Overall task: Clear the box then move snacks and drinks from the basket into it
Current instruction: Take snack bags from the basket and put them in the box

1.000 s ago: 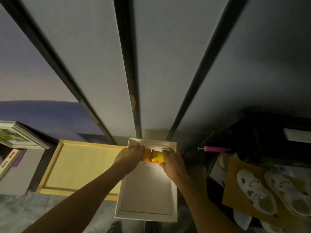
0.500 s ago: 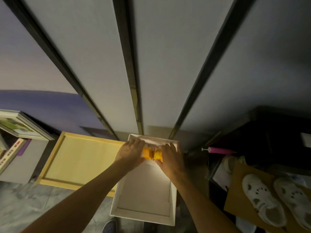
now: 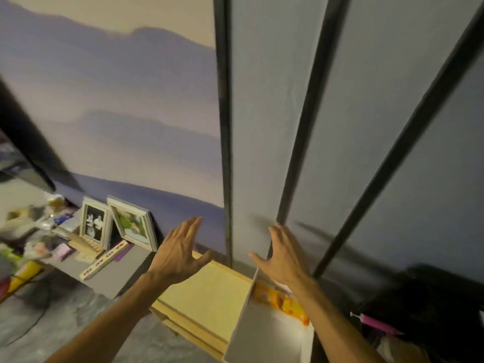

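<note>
A white box (image 3: 237, 336) stands on the floor at the bottom right, partly cut off by the frame edge. Orange snack packets (image 3: 281, 301) lie inside it along its far end. My left hand (image 3: 180, 251) hovers above the wooden lid left of the box, fingers spread and holding nothing. My right hand (image 3: 281, 255) is raised over the box's far end, also spread and holding nothing. No basket can be made out clearly in this view.
A pale wooden lid (image 3: 207, 297) lies flat left of the box. Two picture frames (image 3: 95, 222) lean on the wall above a grey low shelf (image 3: 112, 271). Cluttered items (image 3: 28, 231) sit far left. A pink tool (image 3: 377, 322) and dark furniture are at right.
Both hands have let go of the orange packets, which stay in the box, and risen with fingers spread. The view has swung up and to the left.
</note>
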{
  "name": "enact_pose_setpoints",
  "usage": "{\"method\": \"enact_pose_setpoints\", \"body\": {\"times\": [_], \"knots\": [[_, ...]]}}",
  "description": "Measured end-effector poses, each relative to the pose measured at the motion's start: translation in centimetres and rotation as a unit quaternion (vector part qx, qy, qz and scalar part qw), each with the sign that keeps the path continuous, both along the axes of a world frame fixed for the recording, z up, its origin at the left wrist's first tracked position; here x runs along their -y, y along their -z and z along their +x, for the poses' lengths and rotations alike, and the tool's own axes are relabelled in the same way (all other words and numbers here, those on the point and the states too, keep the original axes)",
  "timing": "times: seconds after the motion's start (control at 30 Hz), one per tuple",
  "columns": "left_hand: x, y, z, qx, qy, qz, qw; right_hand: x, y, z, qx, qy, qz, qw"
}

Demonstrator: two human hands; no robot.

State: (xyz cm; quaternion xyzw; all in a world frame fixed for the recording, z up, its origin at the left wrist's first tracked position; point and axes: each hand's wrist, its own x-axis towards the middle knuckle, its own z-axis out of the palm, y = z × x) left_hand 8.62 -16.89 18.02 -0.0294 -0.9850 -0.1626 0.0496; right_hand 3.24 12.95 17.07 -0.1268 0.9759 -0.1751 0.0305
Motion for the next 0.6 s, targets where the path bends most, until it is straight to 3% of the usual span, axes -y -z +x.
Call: {"method": "enact_pose_setpoints", "body": {"times": [0.3, 0.6], "knots": [[20.9, -7.5, 11.7, -0.041, -0.206, -0.018, 0.978, 23.7, -8.4, 0.7, -0.009, -0.165, -0.023, 0.986], [40.2, -10.0, 24.4, -0.046, -0.366, -0.009, 0.929, 50.7, -11.8, 9.1, -0.013, -0.322, -0.034, 0.946]]}}
